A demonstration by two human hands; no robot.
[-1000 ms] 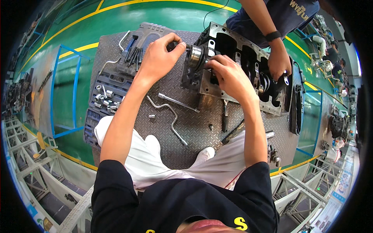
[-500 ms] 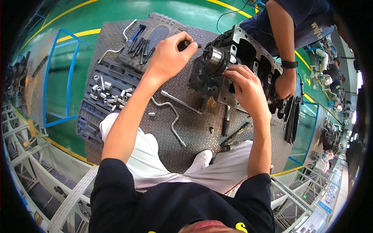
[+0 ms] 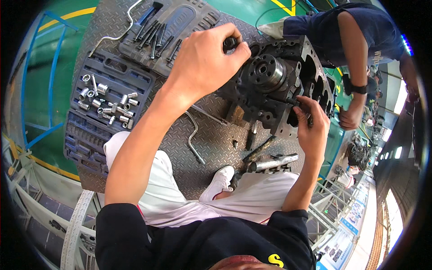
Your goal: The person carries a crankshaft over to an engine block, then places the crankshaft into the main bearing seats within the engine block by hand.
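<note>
A dark engine block (image 3: 281, 114) lies on the patterned metal tabletop, with a round metal crankshaft end (image 3: 265, 72) facing up from it. My left hand (image 3: 207, 63) is raised left of the crankshaft end, its fingers wrapped round a black round-ended object (image 3: 229, 44) whose kind I cannot make out. Against the block's near right side, my right hand (image 3: 313, 123) has thumb and index finger close together in a pinch. Whatever lies between those fingertips is too small and dark to name.
An open socket case (image 3: 119, 67) with several loose sockets (image 3: 102, 88) is at left. Black bolts (image 3: 155, 33) lie on its lid. A bent rod (image 3: 193, 139) and a metal tube (image 3: 274, 162) are near my legs. A co-worker's arm (image 3: 353, 54) hangs beyond the block.
The view has shifted. My left hand has come nearer, still round the black object. My right hand has moved from beside the crankshaft end to the block's side. The co-worker's hand has left the block.
</note>
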